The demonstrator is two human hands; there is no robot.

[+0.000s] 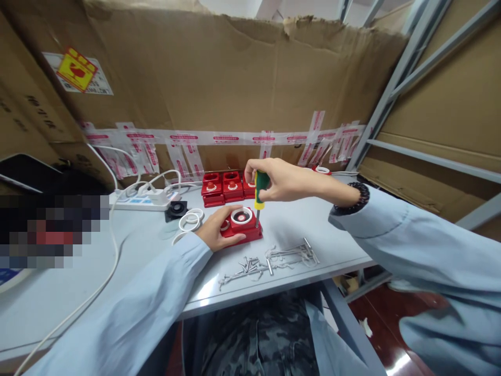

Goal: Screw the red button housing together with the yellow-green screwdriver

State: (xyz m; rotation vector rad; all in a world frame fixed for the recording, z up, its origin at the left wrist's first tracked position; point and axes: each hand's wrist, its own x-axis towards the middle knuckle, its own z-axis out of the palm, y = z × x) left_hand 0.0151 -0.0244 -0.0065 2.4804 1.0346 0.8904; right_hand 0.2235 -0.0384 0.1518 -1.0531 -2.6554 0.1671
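My left hand [216,230] grips the left end of a red box-shaped unit [252,233] on the table, thumb along its front side. A white ring [241,215] with a dark round centre sits on top of this unit. From above, my right hand [276,180] is closed around a screwdriver [259,199] with a green and yellow handle. The screwdriver stands nearly upright, its tip at the unit's right end; whether a screw sits under it is too small to tell. In front lie several loose screws [248,265] and thin metal rods [289,254].
Behind my hands stands a row of similar red units [213,198]. To the left are loose white rings [190,222], a small black fan [176,210] and a power strip [143,201] with cables. A cardboard wall [219,78] closes off the back; a metal frame [387,99] rises right.
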